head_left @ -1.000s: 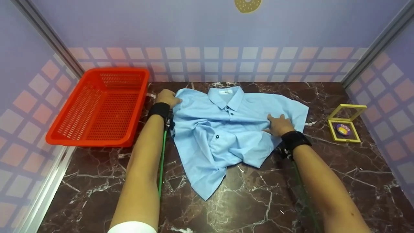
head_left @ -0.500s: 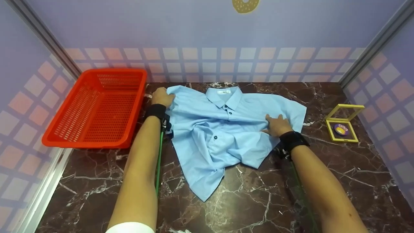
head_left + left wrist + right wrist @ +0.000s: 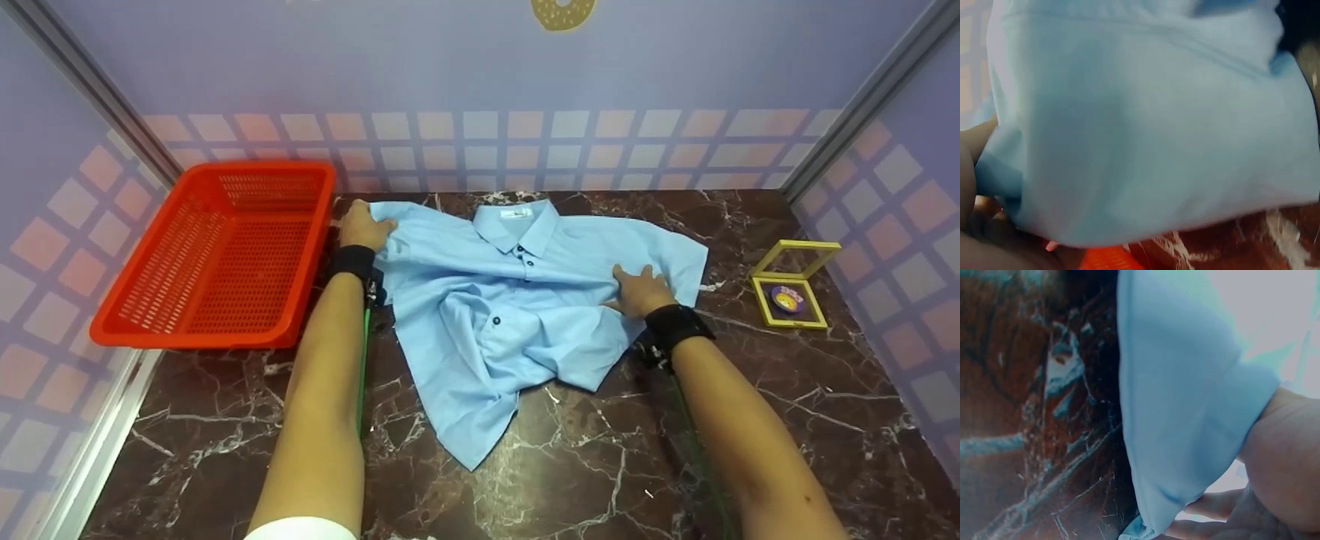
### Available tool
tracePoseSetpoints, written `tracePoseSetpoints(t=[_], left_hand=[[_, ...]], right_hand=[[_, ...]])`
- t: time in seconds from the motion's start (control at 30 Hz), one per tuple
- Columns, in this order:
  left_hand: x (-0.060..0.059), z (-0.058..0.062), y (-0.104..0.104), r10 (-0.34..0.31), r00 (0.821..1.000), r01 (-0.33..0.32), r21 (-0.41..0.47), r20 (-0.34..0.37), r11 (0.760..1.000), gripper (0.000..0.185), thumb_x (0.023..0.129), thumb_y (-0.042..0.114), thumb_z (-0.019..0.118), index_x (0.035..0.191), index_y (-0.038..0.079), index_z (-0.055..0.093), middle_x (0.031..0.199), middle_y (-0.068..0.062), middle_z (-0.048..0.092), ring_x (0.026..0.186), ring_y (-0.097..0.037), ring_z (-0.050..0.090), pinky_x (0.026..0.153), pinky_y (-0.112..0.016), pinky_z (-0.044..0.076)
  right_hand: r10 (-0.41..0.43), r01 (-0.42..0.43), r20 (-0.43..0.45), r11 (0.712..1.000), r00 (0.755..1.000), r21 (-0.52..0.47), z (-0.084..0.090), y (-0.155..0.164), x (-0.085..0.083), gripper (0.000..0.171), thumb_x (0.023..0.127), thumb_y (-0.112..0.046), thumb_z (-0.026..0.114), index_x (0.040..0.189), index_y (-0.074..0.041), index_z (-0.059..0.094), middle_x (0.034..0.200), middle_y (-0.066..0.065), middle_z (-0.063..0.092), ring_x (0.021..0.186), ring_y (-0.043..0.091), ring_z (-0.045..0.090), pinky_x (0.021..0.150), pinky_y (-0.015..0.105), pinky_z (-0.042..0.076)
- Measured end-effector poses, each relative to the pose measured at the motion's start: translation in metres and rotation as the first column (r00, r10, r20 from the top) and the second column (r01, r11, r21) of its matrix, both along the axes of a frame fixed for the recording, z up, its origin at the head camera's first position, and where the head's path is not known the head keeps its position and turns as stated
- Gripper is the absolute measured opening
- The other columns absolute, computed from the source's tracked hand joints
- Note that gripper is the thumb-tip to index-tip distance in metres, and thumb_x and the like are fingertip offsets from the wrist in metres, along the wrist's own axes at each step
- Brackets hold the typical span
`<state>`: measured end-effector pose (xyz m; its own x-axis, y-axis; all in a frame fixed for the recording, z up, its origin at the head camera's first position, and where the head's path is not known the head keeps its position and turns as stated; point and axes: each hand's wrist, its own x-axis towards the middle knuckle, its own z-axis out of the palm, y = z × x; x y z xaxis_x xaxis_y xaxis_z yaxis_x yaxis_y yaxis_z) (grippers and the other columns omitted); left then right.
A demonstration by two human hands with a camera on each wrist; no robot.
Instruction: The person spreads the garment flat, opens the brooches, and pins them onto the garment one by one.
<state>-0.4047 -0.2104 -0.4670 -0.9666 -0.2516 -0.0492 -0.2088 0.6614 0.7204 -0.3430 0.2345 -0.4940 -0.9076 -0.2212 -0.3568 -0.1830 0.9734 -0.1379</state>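
A light blue short-sleeved shirt [image 3: 510,292] lies crumpled, collar away from me, on the dark marble table [image 3: 600,465]. My left hand [image 3: 364,225] grips the shirt's left sleeve edge beside the red basket, fingers curled on the cloth. In the left wrist view the blue fabric [image 3: 1140,129] fills the frame, with the left hand [image 3: 982,236] at the lower left. My right hand [image 3: 641,289] rests flat on the shirt's right side, fingers spread. The right wrist view shows the shirt's edge [image 3: 1179,394] against the right hand [image 3: 1275,467].
An empty red plastic basket [image 3: 225,247] stands at the table's left rear, touching the wall corner. A small yellow box [image 3: 791,289] with its lid raised sits at the right. Purple tiled walls close in three sides.
My left hand has drawn the sleeve leftward and back toward the basket, spreading the shirt's left shoulder. The right hand has stayed pressed in place.
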Motion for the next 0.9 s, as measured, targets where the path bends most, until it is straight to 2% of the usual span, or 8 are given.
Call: tracePoseSetpoints(t=[0.17,0.37,0.53,0.67,0.8,0.83,0.9], left_hand=[[-0.001,-0.004,-0.006,0.096,0.995,-0.095,0.033,-0.03,0.995,0.037,0.097,0.014,0.067,0.125,-0.002,0.051,0.125,-0.021,0.059,0.116,-0.035,0.051,0.104,-0.044,0.039],[-0.004,-0.008,-0.009,0.111,0.992,-0.111,-0.001,-0.066,0.994,0.037,0.098,0.018,0.065,0.13,-0.001,0.06,0.132,-0.019,0.061,0.125,-0.034,0.052,0.11,-0.041,0.037],[-0.003,-0.009,-0.009,0.086,0.995,-0.091,-0.092,-0.051,0.992,0.045,0.098,0.012,0.058,0.14,-0.005,0.054,0.14,-0.025,0.053,0.134,-0.037,0.046,0.114,-0.042,0.033],[-0.007,-0.018,-0.009,0.067,0.997,-0.056,-0.202,0.046,0.978,0.046,0.099,0.009,0.05,0.143,-0.006,0.048,0.142,-0.028,0.046,0.133,-0.041,0.044,0.113,-0.049,0.035],[-0.005,-0.026,-0.006,0.009,0.993,0.021,-0.242,0.121,0.97,0.055,0.103,0.019,0.047,0.149,-0.008,0.035,0.152,-0.032,0.033,0.137,-0.045,0.037,0.114,-0.054,0.032],[-0.003,-0.027,-0.003,-0.006,0.991,0.042,-0.263,0.134,0.964,0.058,0.104,0.022,0.046,0.151,-0.008,0.031,0.155,-0.033,0.027,0.14,-0.046,0.032,0.116,-0.055,0.028],[0.002,-0.027,0.005,-0.046,0.99,0.09,-0.341,0.137,0.936,0.064,0.105,0.029,0.046,0.154,-0.009,0.026,0.159,-0.034,0.015,0.145,-0.048,0.022,0.118,-0.057,0.021]], right_hand=[[-0.021,0.022,0.028,1.0,0.999,-0.014,0.0,0.001,0.0,0.083,0.101,-0.044,0.057,0.157,0.004,0.02,0.142,0.05,0.029,0.128,0.066,0.031,0.106,0.068,0.03],[-0.027,0.029,0.055,0.999,0.998,-0.035,-0.003,0.002,0.001,0.083,0.101,-0.042,0.056,0.157,0.004,0.017,0.144,0.051,0.023,0.13,0.067,0.027,0.107,0.069,0.027],[-0.014,0.016,0.068,1.0,0.998,-0.027,-0.004,0.001,0.001,0.081,0.103,-0.041,0.054,0.157,0.006,0.016,0.147,0.048,0.024,0.136,0.066,0.02,0.11,0.07,0.021],[-0.035,0.036,0.09,0.999,0.995,-0.018,-0.003,0.002,-0.001,0.086,0.102,-0.044,0.054,0.157,0.008,0.013,0.148,0.048,0.022,0.137,0.067,0.014,0.11,0.071,0.019],[-0.045,0.046,0.096,0.999,0.994,-0.012,-0.002,0.002,-0.004,0.088,0.102,-0.045,0.054,0.157,0.008,0.011,0.148,0.049,0.019,0.138,0.068,0.011,0.11,0.072,0.018],[-0.044,0.045,0.093,0.999,0.995,-0.011,-0.002,0.002,-0.004,0.088,0.102,-0.045,0.054,0.157,0.008,0.011,0.148,0.049,0.02,0.138,0.067,0.011,0.11,0.072,0.017],[-0.039,0.039,0.085,0.999,0.996,-0.004,-0.001,0.002,-0.005,0.087,0.102,-0.045,0.054,0.156,0.008,0.011,0.148,0.047,0.023,0.139,0.066,0.011,0.111,0.072,0.015]])
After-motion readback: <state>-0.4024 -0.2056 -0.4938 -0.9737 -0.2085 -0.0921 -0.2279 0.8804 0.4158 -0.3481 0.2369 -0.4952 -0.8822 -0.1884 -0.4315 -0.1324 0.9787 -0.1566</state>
